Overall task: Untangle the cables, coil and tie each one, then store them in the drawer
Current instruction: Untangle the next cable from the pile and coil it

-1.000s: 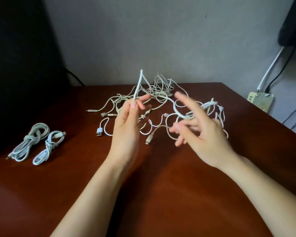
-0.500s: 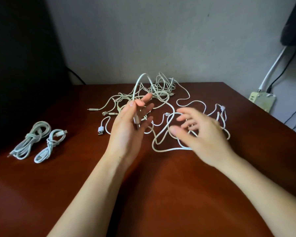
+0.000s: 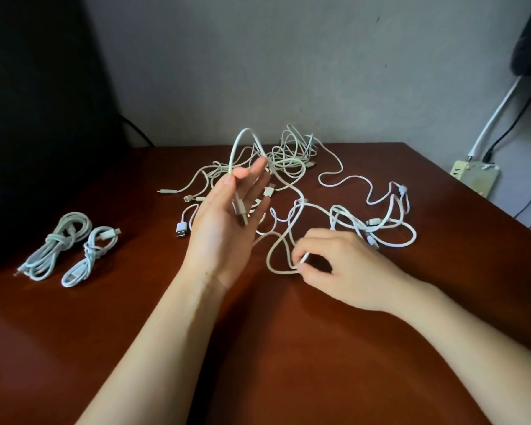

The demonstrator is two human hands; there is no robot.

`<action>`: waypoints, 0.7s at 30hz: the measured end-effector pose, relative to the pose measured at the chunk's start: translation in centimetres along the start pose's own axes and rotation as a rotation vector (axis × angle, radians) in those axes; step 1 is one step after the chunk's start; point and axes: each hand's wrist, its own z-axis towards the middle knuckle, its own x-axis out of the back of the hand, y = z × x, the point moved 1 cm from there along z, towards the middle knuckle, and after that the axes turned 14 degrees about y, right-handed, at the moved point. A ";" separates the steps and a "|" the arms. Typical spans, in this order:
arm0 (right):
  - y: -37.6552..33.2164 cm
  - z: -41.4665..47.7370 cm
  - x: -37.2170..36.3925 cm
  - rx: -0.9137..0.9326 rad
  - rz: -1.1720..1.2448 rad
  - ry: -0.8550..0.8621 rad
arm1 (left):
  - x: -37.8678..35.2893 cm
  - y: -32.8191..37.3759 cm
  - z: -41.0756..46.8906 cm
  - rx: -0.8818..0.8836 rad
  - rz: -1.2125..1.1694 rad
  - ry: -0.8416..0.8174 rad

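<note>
The left hand (image 3: pixel 227 222) is raised above the table with its palm toward the camera. Its grip is narrow: thumb and forefinger pinch a thin white charging cable (image 3: pixel 239 210) just below where it arches upward, and the plug end hangs down across the palm. The right hand (image 3: pixel 347 265) is low, close to the table, with fingers curled. Its grip pinches a white strand at the near edge of a loop. This looks like the same cable further along, though the crossings make that uncertain.

Beyond both hands, a loose tangle of white cables (image 3: pixel 292 157) sprawls over the far middle of the dark reddish-brown wooden table (image 3: pixel 258 363), with several plugs poking out. Well apart, at the left, lie two finished pieces side by side: a larger coiled and knotted pale cable bundle (image 3: pixel 59 243) and a smaller coiled white cable bundle (image 3: pixel 89 256).

So two cables appear coiled and tied, and one is being worked free. The pile's remaining cables, too entwined to count, are yet to be separated. No drawer is in view, and nothing looks stored.
</note>
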 end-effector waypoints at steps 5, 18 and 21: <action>0.3 0.2 1.5 0.118 0.146 -0.031 | 0.3 0.6 0.3 0.043 -0.101 0.083; 1.2 0.7 1.0 -0.267 0.239 0.390 | -0.9 -0.7 -0.7 0.114 -0.005 -0.108; 0.9 0.8 0.5 -0.257 0.337 0.396 | -1.3 -1.7 -1.2 0.054 0.192 -0.185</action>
